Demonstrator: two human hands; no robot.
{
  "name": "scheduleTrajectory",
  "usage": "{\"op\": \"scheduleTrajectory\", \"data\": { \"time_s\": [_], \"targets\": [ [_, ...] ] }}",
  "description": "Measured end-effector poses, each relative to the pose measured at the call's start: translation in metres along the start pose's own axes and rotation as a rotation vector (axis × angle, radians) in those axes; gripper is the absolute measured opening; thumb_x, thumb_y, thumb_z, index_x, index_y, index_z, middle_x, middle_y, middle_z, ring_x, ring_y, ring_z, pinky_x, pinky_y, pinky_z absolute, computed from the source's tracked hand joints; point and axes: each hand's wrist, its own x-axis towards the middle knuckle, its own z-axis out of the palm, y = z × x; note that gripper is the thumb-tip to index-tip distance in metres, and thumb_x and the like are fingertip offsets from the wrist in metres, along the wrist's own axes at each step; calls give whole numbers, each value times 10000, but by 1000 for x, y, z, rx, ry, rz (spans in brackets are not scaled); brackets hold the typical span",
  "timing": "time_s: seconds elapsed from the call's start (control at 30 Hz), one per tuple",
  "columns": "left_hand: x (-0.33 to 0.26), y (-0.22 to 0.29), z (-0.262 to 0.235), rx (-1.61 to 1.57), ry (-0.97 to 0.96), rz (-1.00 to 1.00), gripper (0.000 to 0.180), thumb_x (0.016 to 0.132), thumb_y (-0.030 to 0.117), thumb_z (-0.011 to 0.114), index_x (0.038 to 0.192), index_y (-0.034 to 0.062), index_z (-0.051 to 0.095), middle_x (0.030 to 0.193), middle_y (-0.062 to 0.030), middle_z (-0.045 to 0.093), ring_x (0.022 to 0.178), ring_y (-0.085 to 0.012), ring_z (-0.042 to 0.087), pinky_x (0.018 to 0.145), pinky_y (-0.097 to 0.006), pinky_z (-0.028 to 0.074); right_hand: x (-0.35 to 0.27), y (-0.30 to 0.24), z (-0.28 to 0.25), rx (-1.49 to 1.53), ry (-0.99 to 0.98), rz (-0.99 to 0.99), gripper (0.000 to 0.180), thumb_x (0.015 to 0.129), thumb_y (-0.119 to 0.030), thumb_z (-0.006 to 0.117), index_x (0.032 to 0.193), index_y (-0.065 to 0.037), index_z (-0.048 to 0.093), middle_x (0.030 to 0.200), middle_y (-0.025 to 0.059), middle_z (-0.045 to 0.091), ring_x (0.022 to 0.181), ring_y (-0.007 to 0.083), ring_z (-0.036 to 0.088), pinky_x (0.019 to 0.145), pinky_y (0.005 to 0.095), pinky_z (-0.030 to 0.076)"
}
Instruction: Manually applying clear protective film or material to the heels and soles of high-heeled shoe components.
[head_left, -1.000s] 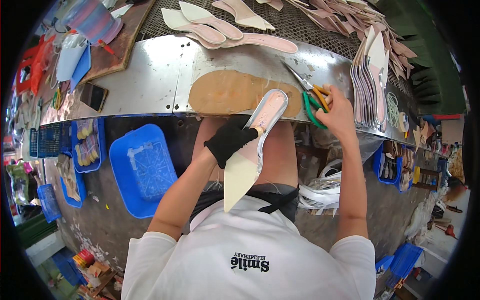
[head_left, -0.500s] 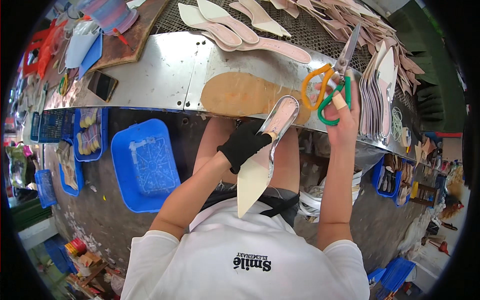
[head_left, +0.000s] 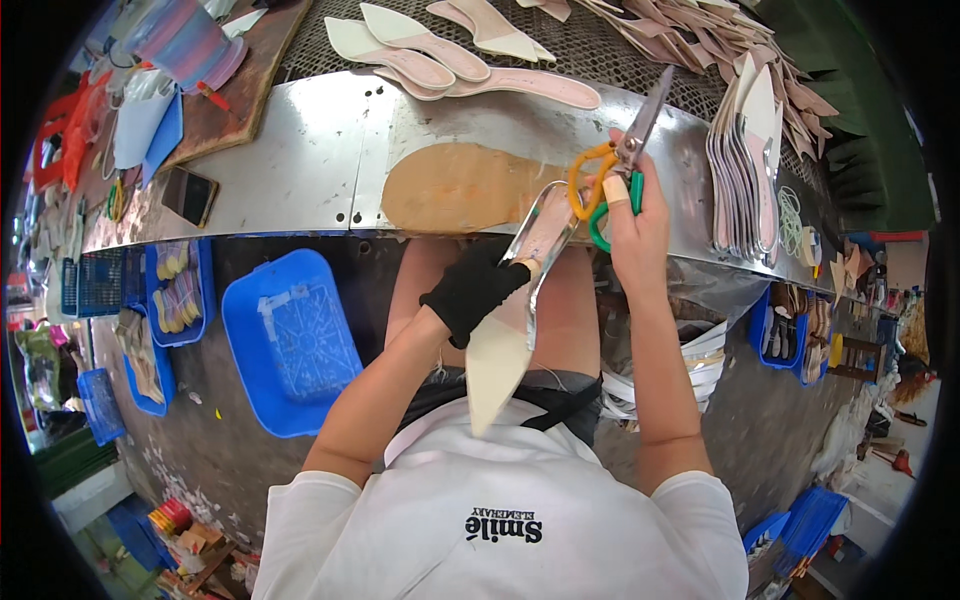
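My left hand (head_left: 474,288), in a black glove with bare fingertips, is closed around a pointed shoe insole (head_left: 498,372). The insole has a cream toe pointing at my shirt, a pale pink heel and a shiny silver strip along its edge. My right hand (head_left: 642,235), a tan wrap on one digit, grips scissors (head_left: 650,118) with one orange and one green handle loop. Their blades point up and away, over the bench. In the picture the orange loop overlaps the insole's heel end; whether they touch, I cannot tell.
A metal-edged bench (head_left: 290,150) curves ahead, with a brown sole-shaped sheet (head_left: 450,190) on it. Loose insoles (head_left: 425,45) lie beyond, and a row of stacked insoles (head_left: 735,190) stands right. A phone (head_left: 190,196) lies left. A blue basin (head_left: 300,335) sits below.
My right hand has moved left with the scissors, bringing their handles over the insole's heel end. The insole and left hand have shifted slightly left, and the view has shifted a little.
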Motion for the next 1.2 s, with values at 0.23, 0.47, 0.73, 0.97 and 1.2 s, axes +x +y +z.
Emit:
{"op": "scheduleTrajectory", "data": {
  "time_s": [0.23,0.47,0.73,0.97,1.2],
  "targets": [
    [-1,8,7,-12,43,37,414,812,371,632,997,0,613,754,-69,603,636,-140,553,604,-301,453,-2,-23,-6,178,262,-148,357,904,-40,479,1260,-2,487,1030,114,572,881,151,598,787,283,453],
    [-5,13,3,50,34,-27,388,818,353,620,993,7,615,738,-64,601,621,-138,550,608,-301,459,-7,-18,-3,122,175,-88,352,926,-81,475,1269,-4,469,995,115,602,931,181,584,840,315,446],
    [5,2,5,19,25,-17,396,817,357,622,990,2,617,757,-75,602,654,-139,552,620,-303,461,-2,-11,-4,63,159,-62,374,935,-101,464,1303,-33,453,970,105,611,887,182,590,806,304,458],
    [-10,72,18,-71,-28,-43,436,824,314,649,1118,-6,613,873,-37,621,808,-103,530,734,-283,457,20,9,-49,-160,156,-37,348,882,-97,527,1227,-51,506,989,156,589,904,316,586,801,366,449],
    [-3,99,5,-72,-138,157,303,847,250,600,1014,-3,601,782,-11,576,720,-86,494,648,-276,429,42,29,-108,-952,-14,98,559,697,-182,720,1219,-109,535,1129,130,464,1094,322,425,873,483,362]
  ]
}}
